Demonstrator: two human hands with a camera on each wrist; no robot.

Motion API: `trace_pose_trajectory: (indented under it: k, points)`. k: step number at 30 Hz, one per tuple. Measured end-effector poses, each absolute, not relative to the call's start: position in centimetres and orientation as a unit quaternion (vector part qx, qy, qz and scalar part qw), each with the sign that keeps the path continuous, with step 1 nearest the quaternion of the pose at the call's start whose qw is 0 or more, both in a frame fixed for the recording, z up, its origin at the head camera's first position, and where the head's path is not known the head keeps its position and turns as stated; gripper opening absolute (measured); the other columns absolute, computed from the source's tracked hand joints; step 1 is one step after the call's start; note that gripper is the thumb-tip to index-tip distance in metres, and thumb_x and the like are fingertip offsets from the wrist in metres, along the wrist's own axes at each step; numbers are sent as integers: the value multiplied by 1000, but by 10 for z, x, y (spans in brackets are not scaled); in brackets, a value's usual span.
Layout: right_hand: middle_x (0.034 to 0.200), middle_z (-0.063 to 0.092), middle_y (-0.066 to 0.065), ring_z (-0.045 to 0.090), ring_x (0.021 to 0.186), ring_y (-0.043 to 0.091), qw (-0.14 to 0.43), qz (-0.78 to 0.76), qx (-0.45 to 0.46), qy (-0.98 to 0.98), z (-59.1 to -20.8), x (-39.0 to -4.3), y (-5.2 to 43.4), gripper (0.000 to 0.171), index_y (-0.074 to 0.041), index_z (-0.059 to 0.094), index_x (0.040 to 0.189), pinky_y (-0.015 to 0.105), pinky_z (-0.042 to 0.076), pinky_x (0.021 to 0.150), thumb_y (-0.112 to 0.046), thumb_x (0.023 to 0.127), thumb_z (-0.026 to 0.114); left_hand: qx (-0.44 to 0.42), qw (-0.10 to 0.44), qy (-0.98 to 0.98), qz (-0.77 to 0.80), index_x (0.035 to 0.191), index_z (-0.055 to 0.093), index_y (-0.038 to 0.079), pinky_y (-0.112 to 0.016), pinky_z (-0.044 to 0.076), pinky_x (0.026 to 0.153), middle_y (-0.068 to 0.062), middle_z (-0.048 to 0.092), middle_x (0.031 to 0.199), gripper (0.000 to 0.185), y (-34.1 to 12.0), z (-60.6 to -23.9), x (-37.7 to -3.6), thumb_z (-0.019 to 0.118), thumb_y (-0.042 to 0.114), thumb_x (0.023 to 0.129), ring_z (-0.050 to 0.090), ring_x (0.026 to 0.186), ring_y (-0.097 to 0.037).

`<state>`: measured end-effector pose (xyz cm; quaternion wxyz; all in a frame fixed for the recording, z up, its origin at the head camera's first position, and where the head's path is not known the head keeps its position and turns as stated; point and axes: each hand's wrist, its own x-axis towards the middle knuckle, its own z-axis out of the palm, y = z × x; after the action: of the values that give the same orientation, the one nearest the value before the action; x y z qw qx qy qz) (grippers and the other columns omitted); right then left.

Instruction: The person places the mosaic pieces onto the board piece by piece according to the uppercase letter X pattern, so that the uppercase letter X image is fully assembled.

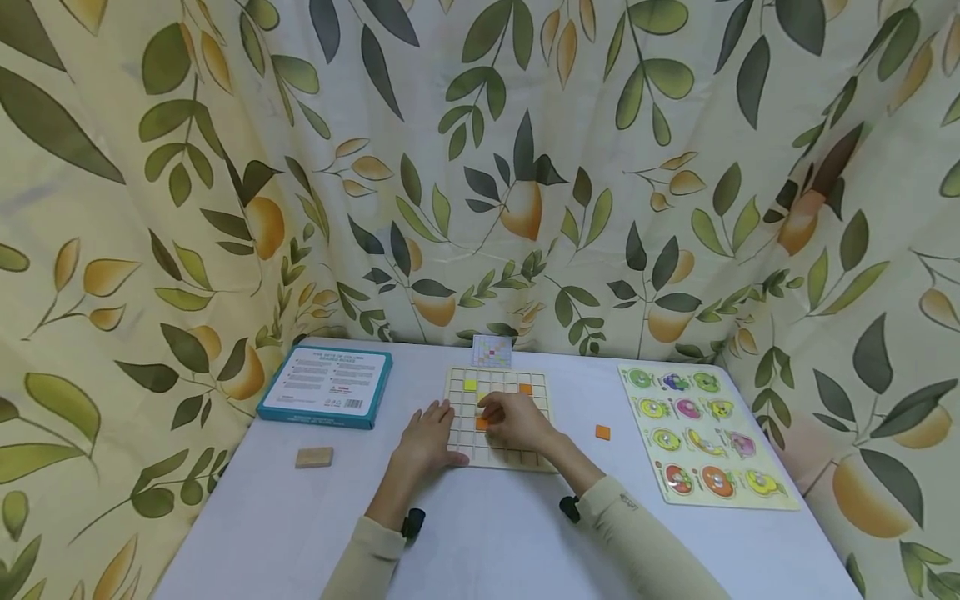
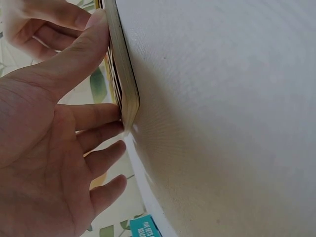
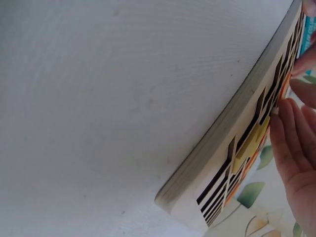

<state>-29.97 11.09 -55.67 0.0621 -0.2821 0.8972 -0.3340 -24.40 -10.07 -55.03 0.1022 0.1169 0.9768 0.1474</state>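
We note both forearms cut off by the bottom edge of the head view, sleeves pale beige, a dark wrist mount on each. The wrist views sit so close that they show mostly white tablecloth (image 3: pixel 123 98) and the board's edge.

The left hand (image 1: pixel 429 435) lies flat, fingers straight and spread, its fingertips against the left edge of the pale wooden grid board (image 1: pixel 534 392); in the left wrist view the thumb (image 2: pixel 74 54) presses the board's rim and nothing is held. The right hand (image 1: pixel 517 421) rests over the middle of the board with fingers curled down onto a small orange square tile (image 1: pixel 482 423); it appears to pinch the tile, though the fingers hide most of it and we cannot confirm the grip. The hand also covers several grid cells.

On the board beyond the hands lie a yellow square tile (image 1: pixel 470 384) and a second orange tile (image 1: pixel 526 388). A loose orange square tile (image 1: pixel 602 432) sits on the cloth to the right of the board, well apart from either hand. A small plain wooden block (image 1: pixel 314 457) lies near left.

Further right is a wooden fruit peg puzzle (image 1: pixel 705 433). Far left, a teal-edged flat box (image 1: pixel 327 386) carries print too small to read. Behind the board a small pattern card (image 1: pixel 492 351) stands against the leaf-printed curtain (image 1: pixel 480 167).
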Motion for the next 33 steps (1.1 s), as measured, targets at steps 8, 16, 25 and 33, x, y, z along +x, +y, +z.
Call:
trace_pose_trajectory:
  k: [8,16,25,33]
  points:
    - [101,77,6,74,93,19,41,-341,-283,895,-555,-295,119,37,0,72,122,36,62,86,2,86,80,110,107,977,151,155,45,-1,-53,22,128,-16,37,166,98,-98,-551,-244,87,48,82,27,157,-33]
    - [103,77,4,71,94,18,20,-339,-220,914,-546,-288,141,30,-4,74,119,39,60,87,-3,89,78,107,114,976,148,157,43,0,-51,21,128,-15,36,167,100,-99,-552,-245,87,49,81,26,158,-31]
    - [103,77,6,73,95,22,-33,-315,-176,932,-535,-286,181,32,-4,74,119,41,61,85,-6,87,80,106,112,976,152,157,42,-1,-52,21,128,-15,36,167,101,-102,-552,-244,88,49,81,25,158,-31]
    - [104,77,10,73,95,27,-70,-292,-130,945,-535,-277,225,33,-3,74,118,47,60,84,-6,86,82,110,116,975,153,157,42,0,-51,21,128,-15,35,167,101,-99,-554,-245,87,49,82,24,158,-30]
